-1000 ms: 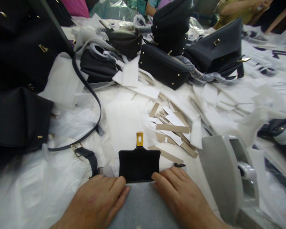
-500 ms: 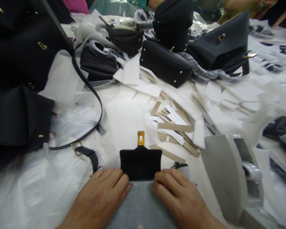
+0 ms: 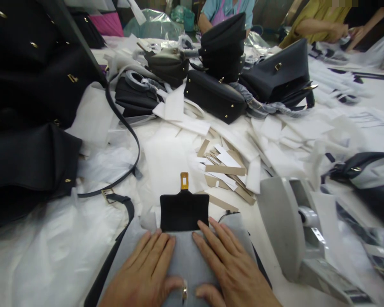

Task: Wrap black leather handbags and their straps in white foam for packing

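Note:
A bag covered by a grey sheet lies in front of me, its dark sides showing at both edges. Beyond the sheet extends a black flap with a gold clasp plate. My left hand rests flat on the sheet's left half, fingers stretched out. On the right half my right hand is spread, one fingertip at the flap's lower right corner. Between my thumbs sits a small metal fitting. Neither hand grips anything.
Black bags lie across the back, and more dark bags are piled at the left. Cardboard strips lie beyond the flap. A grey tape dispenser stands at the right. Two people's arms and clothing show at the back.
My hands have opened from curled fingers at the flap's base to flat on the grey sheet. More of the sheet and bag shows. The view has tilted up, revealing more people behind.

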`<state>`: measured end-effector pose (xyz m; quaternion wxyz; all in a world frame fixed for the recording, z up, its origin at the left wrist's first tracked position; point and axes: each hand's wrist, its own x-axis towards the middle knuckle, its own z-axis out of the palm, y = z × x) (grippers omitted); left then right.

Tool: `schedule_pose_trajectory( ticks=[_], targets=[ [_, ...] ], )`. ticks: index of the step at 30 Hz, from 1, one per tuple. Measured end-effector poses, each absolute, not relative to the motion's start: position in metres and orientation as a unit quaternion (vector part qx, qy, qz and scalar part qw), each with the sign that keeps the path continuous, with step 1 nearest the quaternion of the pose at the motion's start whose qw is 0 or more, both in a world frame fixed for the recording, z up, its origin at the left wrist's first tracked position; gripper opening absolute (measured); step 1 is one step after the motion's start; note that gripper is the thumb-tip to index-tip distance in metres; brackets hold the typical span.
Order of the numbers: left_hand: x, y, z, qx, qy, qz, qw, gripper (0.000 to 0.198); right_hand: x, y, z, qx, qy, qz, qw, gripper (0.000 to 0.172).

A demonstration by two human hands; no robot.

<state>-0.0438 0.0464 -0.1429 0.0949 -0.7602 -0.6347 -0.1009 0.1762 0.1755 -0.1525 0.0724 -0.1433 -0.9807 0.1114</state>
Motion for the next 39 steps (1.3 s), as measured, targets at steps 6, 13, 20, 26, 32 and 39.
schedule_pose_trajectory(
  ticks=[6, 13, 20, 26, 32, 39],
  targets=[
    [-0.041, 0.024, -0.155, -0.769, -0.634, -0.073, -0.011, 0.097, 0.176, 0.169, -0.144, -0.172, -0.972, 0.159, 0.013, 0.070],
    [-0.035, 0.023, -0.158, -0.751, -0.650, -0.102, -0.059, 0.086, 0.175, 0.164, -0.144, -0.178, -0.973, 0.139, 0.046, 0.068],
    [-0.033, 0.022, -0.155, -0.749, -0.654, -0.095, -0.053, 0.082, 0.180, 0.159, -0.138, -0.128, -0.971, 0.179, 0.093, 0.042],
    [-0.037, 0.026, -0.161, -0.747, -0.659, -0.075, -0.047, 0.076, 0.185, 0.164, -0.131, -0.096, -0.977, 0.185, 0.049, 0.058],
    [-0.037, 0.029, -0.161, -0.752, -0.655, -0.074, -0.034, 0.065, 0.180, 0.173, -0.142, -0.077, -0.981, 0.169, 0.052, 0.048],
    [-0.048, 0.036, -0.160, -0.762, -0.642, -0.079, -0.032, 0.066, 0.182, 0.169, -0.141, -0.112, -0.981, 0.147, 0.052, 0.053]
  ],
)
